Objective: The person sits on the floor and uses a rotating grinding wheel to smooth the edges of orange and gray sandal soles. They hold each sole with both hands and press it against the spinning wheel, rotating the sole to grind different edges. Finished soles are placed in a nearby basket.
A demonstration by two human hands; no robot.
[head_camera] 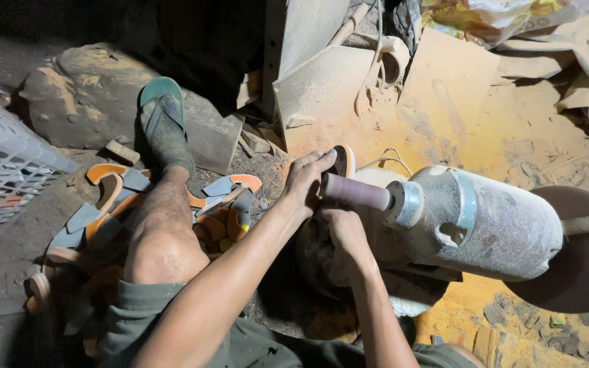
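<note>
The orange-rimmed sole piece sits pressed against the tip of the sanding drum, held on its far side from the dusty grey motor. The left hand grips it, fingers curled over its top edge. The right hand is tucked just under the drum, closed, though what it clasps is hidden from here. A pile of orange and grey sole pieces lies well away from the motor, around the person's bare leg, whose foot rests in a green sandal. A white plastic crate stands beyond that pile. Orange dust coats the floor behind the motor.
</note>
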